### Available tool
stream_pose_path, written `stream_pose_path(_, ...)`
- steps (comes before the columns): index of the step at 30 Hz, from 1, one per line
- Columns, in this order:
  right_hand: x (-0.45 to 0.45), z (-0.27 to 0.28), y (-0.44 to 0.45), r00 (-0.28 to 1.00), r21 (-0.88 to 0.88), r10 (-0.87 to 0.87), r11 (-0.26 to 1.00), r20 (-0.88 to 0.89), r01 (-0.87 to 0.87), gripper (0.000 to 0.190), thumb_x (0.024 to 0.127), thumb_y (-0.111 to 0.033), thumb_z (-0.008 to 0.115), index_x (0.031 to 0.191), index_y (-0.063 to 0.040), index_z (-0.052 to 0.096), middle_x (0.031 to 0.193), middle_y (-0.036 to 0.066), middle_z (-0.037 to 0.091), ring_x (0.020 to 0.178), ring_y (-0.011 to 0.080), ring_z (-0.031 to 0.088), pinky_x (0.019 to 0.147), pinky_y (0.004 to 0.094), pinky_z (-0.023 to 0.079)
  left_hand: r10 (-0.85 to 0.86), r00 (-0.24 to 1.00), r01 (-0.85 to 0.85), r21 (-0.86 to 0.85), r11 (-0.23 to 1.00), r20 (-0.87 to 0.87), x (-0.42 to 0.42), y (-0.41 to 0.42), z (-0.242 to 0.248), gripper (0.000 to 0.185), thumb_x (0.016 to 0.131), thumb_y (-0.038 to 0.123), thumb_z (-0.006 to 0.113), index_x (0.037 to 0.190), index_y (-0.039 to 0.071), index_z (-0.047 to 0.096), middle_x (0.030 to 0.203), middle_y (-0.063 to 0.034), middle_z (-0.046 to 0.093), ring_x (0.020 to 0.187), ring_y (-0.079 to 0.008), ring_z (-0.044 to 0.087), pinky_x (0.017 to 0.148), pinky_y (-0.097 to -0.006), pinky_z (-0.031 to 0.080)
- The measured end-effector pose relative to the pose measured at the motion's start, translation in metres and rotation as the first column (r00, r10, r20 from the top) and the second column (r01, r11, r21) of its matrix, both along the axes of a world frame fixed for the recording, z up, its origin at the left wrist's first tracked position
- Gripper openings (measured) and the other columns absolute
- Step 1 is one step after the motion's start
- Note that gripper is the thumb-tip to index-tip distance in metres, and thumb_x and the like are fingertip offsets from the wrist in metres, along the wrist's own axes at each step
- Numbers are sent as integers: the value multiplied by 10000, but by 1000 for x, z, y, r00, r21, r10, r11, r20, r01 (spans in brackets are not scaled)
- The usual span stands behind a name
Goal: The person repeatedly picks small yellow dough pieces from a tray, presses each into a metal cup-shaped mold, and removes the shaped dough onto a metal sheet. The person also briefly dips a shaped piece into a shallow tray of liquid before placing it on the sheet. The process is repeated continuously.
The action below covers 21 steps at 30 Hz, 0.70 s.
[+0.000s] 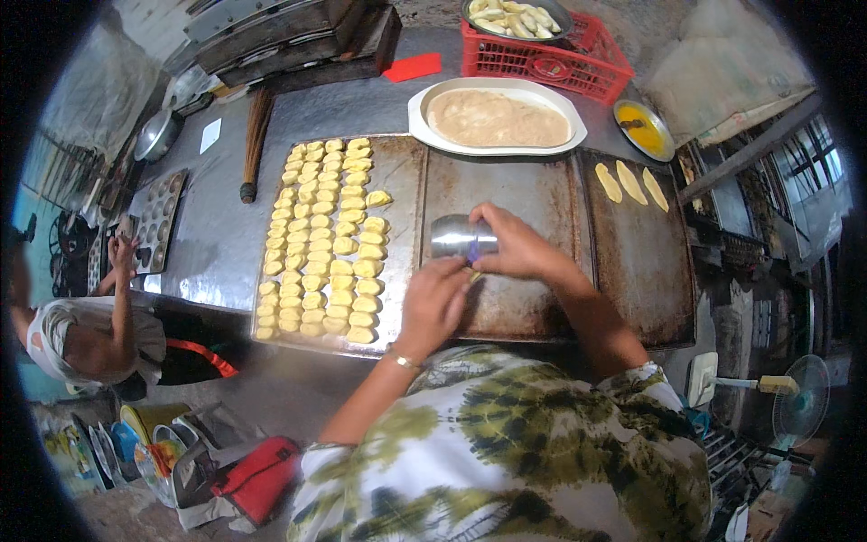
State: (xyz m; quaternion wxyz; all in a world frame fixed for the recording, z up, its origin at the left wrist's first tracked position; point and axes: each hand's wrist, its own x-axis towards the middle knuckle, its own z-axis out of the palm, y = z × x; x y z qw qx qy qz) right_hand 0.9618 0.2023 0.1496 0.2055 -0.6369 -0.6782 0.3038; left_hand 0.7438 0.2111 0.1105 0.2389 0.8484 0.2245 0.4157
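My right hand (518,245) is closed around one end of a shiny metal cylinder (455,236), with something purple at its end. My left hand (433,301) touches the near edge of that end, its fingers bent; a small yellow piece shows between the hands. Both hands are above the middle metal baking tray (518,305). On the tray to the left stand rows of small yellow dough pieces (322,237). Three long flat dough strips (631,183) lie on the right tray (643,271). A white oval dish (416,122) of light brown powder or crumbs rests behind the middle tray.
A red plastic crate (501,57) carries a bowl of pale long pieces (518,19). Beside it is a dish of yellow liquid (647,132). A bundled brush (254,149) and a muffin tin (161,220) lie left. Another person (95,332) works at the far left.
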Motion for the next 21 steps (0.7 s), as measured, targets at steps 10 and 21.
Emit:
stream_pose_path(10,-38,-51,-102,972,508,29,849,232,-147,519,739,-42,736,1206,-62,509,1423,186,396,1344,403,358,1063,520,317,254,967,-249,-102,963,33,-13,47,7,193,875,91,641,1059,38,650,1129,-140,627,1077,-322,562,914,-399,450)
stream_pose_path(21,-39,-32,-78,940,453,-4,877,342,-161,679,702,-125,749,1314,-54,462,1384,141,424,1331,332,365,1058,467,337,-219,919,105,-333,937,-327,35,95,25,260,848,264,703,978,38,713,990,-156,677,1003,-325,603,880,-369,474)
